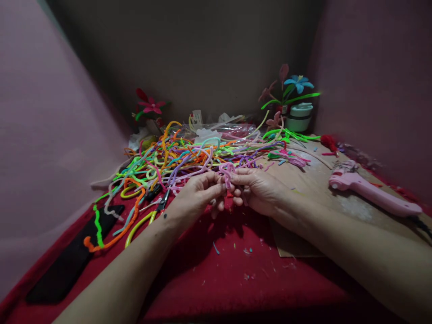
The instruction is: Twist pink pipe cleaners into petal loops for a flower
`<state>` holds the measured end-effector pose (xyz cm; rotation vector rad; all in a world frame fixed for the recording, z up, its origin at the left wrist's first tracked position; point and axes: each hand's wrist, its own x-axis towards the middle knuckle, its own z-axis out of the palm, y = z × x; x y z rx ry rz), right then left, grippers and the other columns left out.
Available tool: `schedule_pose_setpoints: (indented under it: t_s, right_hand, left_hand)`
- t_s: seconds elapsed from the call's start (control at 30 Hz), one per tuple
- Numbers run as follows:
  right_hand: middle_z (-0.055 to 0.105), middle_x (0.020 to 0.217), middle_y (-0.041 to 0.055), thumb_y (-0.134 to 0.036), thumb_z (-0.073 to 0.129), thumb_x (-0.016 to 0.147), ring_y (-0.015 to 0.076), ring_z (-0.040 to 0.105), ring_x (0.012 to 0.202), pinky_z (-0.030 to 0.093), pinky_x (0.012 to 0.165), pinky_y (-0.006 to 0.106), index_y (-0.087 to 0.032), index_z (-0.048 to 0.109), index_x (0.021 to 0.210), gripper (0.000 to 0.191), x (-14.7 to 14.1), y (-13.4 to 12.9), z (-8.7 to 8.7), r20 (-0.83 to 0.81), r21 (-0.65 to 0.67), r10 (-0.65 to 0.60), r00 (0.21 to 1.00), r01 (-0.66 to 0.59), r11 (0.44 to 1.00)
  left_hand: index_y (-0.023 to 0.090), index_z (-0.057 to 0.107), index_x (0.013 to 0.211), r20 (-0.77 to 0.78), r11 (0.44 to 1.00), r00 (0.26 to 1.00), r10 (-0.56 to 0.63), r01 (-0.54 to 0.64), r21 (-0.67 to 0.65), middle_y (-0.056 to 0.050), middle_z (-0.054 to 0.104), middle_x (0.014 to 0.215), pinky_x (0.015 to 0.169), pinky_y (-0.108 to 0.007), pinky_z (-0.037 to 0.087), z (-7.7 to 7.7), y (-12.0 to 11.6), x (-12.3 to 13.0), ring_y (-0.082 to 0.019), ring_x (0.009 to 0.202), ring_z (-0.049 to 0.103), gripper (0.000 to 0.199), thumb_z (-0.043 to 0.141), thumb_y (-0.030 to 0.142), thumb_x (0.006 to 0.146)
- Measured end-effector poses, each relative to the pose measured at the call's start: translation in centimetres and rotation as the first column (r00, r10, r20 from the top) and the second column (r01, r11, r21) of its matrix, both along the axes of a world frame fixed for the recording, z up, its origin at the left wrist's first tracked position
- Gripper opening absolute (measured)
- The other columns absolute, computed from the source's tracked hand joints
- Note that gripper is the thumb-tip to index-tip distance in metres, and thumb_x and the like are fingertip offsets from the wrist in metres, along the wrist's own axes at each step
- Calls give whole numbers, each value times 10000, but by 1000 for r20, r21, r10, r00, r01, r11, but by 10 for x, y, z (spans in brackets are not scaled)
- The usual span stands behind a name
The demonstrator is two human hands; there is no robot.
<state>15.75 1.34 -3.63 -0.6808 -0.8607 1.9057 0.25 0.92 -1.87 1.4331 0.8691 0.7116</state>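
At the frame's centre, my left grip (204, 186) and my right grip (258, 186) both pinch the pink fuzzy stem (228, 172), perhaps to steady its small curls. Scissors (163, 202) lie left of centre, probably for easy reach.

Free path over near red cloth (236, 283), tangled pipe-cleaner heap (200, 157) barring beyond.
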Motion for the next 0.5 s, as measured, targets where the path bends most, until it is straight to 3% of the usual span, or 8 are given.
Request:
schedule_pose_setpoints:
  t_s: [0.13,0.23,0.3,0.5]
  right_hand:
    - [515,525,-24,-104,572,738,45,425,389,381,342,151,-115,583,675,65,0,-1,1,-4,-12,-12,1000,12,1000]
    - [518,525,-26,-122,582,730,47,425,384,387,345,161,-119,584,662,69,-1,-3,1,34,16,-17,999,16,1000]
    - [530,527,-21,-144,592,722,53,435,378,392,345,173,-121,575,634,93,-2,-4,0,82,46,-32,996,28,999]
    - [521,470,-22,-197,642,666,60,436,329,340,309,180,-119,583,586,126,-3,-5,-5,230,151,-94,969,59,987]
  left_hand:
    - [152,539,818,58,988,989,137,-141,70,10,561,661,380,-172,416,5,0,-1,-77,477,511,161,628,257,736]
    - [187,536,973,125,949,967,222,-244,198,35,551,668,392,-171,414,12,-2,-1,-67,462,505,264,631,250,735]
    - [187,541,1007,94,939,973,212,-230,256,40,551,643,401,-179,413,15,-4,0,-70,452,500,282,623,254,746]
    - [126,563,809,-54,945,975,216,-194,265,-2,584,645,473,-200,401,10,-8,7,-80,507,495,157,621,257,745]
